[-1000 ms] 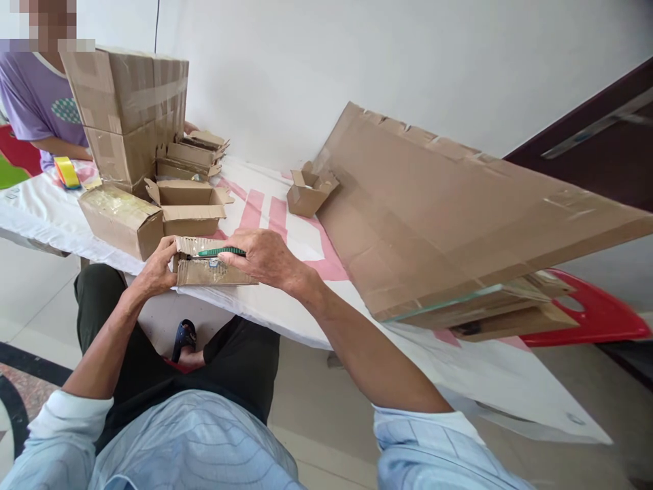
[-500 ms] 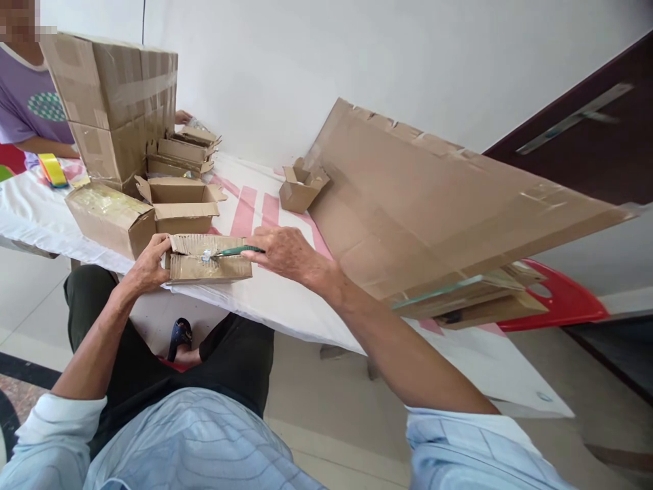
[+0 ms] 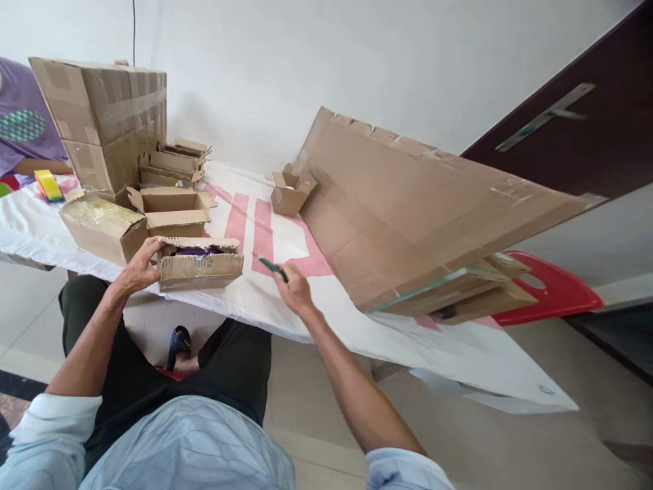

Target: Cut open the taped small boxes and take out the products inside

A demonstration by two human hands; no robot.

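Cut box: the box [image 3: 201, 272] sits at the near edge of the table [image 3: 300, 323], its top gaping raggedly, something purple [image 3: 196, 251] showing inside.
Left hand: your left hand [image 3: 137, 269] grips the box's left end.
Right hand: your right hand [image 3: 296, 289] is closed around the green cutter [image 3: 273, 265], apart from the box on its right, tip toward it.
Blade risk: a deep stroke into that gap could nick the purple contents; a slip leftward could reach your left fingers.
Edge risk: a hard pull toward you could tip the box off.
Just beyond: an open box [image 3: 178, 221]; left of it, a taped box [image 3: 102, 218].
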